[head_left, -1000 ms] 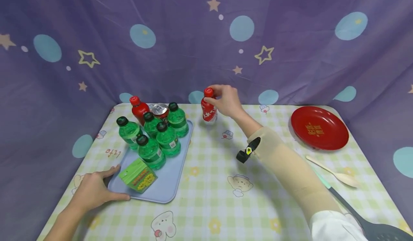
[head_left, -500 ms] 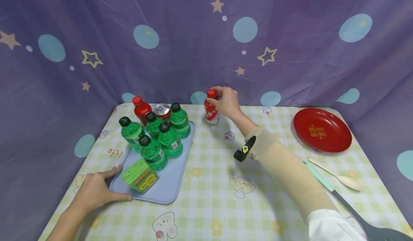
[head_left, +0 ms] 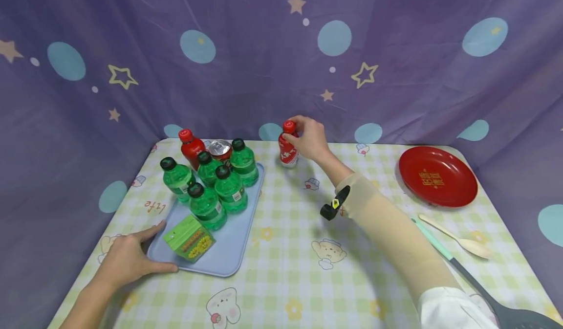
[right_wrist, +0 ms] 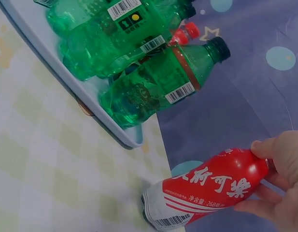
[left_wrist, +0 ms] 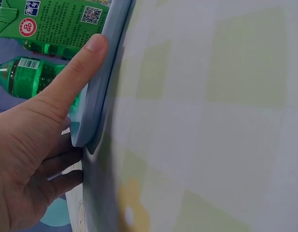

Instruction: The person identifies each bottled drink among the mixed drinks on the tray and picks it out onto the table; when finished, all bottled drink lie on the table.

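The right hand [head_left: 311, 138] pinches the upper part of a red and white bottle [head_left: 288, 152], upright at the table's back, right of the tray. In the right wrist view the fingers and thumb of the hand [right_wrist: 284, 186] grip the bottle [right_wrist: 202, 191] near its cap. The left hand [head_left: 127, 259] lies at the near left corner of a light blue tray [head_left: 226, 265], thumb along the rim and fingers spread. In the left wrist view the thumb of the hand [left_wrist: 42, 130] touches the tray rim [left_wrist: 98, 92] beside a green carton [left_wrist: 52, 19].
Several green bottles [head_left: 230, 189], a red bottle [head_left: 192, 149], a can [head_left: 220, 150] and the carton [head_left: 190, 238] crowd the tray. At the right are a red plate [head_left: 437, 176], a wooden spoon [head_left: 472, 247] and a dark turner with a mint handle [head_left: 433, 240].
The red and white bottle and the right hand have shifted very slightly to the right since one second ago. Both hands keep their hold or contact.
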Demonstrator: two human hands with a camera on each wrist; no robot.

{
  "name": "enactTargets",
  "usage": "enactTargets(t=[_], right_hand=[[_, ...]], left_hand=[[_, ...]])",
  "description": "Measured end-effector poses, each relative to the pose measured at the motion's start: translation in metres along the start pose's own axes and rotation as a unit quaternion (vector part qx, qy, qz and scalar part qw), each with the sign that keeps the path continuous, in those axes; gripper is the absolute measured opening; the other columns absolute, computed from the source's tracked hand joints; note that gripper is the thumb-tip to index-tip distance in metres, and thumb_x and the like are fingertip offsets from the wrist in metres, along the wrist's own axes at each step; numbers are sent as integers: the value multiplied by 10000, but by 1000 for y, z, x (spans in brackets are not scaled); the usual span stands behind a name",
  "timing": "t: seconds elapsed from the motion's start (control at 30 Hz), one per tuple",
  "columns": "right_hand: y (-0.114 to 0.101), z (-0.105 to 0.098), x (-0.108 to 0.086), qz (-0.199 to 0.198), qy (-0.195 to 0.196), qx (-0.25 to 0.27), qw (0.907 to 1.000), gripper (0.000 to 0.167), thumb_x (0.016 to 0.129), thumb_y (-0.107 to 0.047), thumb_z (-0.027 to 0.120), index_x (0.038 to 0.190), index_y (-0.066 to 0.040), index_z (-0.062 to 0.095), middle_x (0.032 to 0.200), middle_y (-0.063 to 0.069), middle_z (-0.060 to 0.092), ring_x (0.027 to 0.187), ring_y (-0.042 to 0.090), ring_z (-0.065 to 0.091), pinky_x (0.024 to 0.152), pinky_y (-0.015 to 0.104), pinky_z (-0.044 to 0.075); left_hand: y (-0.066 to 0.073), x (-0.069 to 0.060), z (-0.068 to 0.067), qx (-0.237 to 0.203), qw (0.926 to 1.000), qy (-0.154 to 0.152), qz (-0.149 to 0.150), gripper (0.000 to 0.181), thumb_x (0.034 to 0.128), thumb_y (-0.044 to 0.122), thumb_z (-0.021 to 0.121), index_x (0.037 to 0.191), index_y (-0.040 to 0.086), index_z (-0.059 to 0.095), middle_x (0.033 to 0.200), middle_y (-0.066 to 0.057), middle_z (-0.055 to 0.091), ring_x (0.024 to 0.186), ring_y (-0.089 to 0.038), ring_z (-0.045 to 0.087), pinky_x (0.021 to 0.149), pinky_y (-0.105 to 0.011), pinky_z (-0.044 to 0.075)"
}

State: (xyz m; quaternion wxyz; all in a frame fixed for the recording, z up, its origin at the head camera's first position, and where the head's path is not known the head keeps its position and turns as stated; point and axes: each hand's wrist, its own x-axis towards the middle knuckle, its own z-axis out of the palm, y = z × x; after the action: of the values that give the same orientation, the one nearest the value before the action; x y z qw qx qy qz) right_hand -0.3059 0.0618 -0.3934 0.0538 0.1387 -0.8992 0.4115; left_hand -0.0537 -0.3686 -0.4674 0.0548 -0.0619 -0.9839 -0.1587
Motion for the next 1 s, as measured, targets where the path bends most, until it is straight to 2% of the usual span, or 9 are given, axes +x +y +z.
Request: enactTargets(t=[0.2, 0.37, 0.43, 0.5, 0.63, 0.8, 0.9, 1.0], right_hand=[[2, -4, 0, -87, -100, 9, 9999, 424, 975, -257, 796, 1354, -98, 691, 1229, 94, 773, 1097, 250, 722, 1012, 442, 573], [3, -6, 2, -222, -136, 86, 9996, 410, 957, -249, 812, 1324, -102, 702, 1224, 91, 778, 1098, 253, 734, 1012, 444, 577], [2, -7, 2, -252, -155, 138, 9995, 437, 947, -257, 821, 1338, -107, 696, 1238, 87, 774, 1119, 261, 729, 1003, 443, 581], [-1, -10, 4, -299, -127, 204, 9993, 468, 939, -264, 829, 1357, -110, 688, 1273, 89, 764, 1144, 265, 721, 996, 445, 586], [-9, -15, 6, -507, 83, 380, 9980, 511, 924, -287, 843, 1377, -115, 677, 1373, 91, 729, 1231, 273, 695, 1062, 459, 568], [-27, -20, 5, -784, 349, 579, 9946, 526, 928, -315, 838, 1392, -137, 669, 1429, 72, 704, 1295, 257, 681, 1125, 423, 543], [-39, -19, 1, -894, 301, 890, 9916, 517, 938, -315, 830, 1402, -159, 667, 1442, 61, 696, 1325, 251, 675, 1121, 404, 555], [-49, -15, -3, -970, 72, 1202, 9880, 526, 938, -324, 833, 1417, -187, 663, 1465, 45, 680, 1341, 250, 671, 1097, 390, 575]], left_hand=[[5, 5, -7, 40, 9992, -358, -172, 1320, 399, 745, 981, 1412, -36, 652, 1235, -404, 681, 1008, -576, 718, 821, -675, 573], [12, 11, -13, 157, 9962, -798, -325, 1352, 433, 758, 966, 1449, -57, 604, 1326, -385, 649, 1110, -615, 672, 884, -692, 561], [13, 12, -14, 175, 9953, -883, -350, 1350, 439, 748, 970, 1452, -63, 597, 1334, -387, 644, 1125, -620, 664, 897, -696, 557], [13, 12, -14, 183, 9952, -889, -360, 1346, 441, 742, 973, 1452, -64, 597, 1335, -387, 643, 1130, -623, 661, 904, -696, 555], [12, 12, -13, 184, 9954, -864, -376, 1342, 444, 739, 975, 1454, -59, 597, 1341, -388, 637, 1137, -632, 653, 905, -700, 553], [11, 11, -12, 176, 9957, -824, -381, 1346, 444, 750, 970, 1459, -50, 597, 1356, -389, 627, 1149, -636, 646, 907, -702, 552], [11, 10, -12, 182, 9958, -817, -383, 1356, 445, 773, 956, 1464, -46, 595, 1362, -391, 622, 1149, -639, 644, 905, -707, 550], [12, 9, -12, 186, 9956, -823, -399, 1360, 448, 785, 948, 1469, -40, 592, 1367, -394, 618, 1149, -641, 643, 902, -712, 548]])
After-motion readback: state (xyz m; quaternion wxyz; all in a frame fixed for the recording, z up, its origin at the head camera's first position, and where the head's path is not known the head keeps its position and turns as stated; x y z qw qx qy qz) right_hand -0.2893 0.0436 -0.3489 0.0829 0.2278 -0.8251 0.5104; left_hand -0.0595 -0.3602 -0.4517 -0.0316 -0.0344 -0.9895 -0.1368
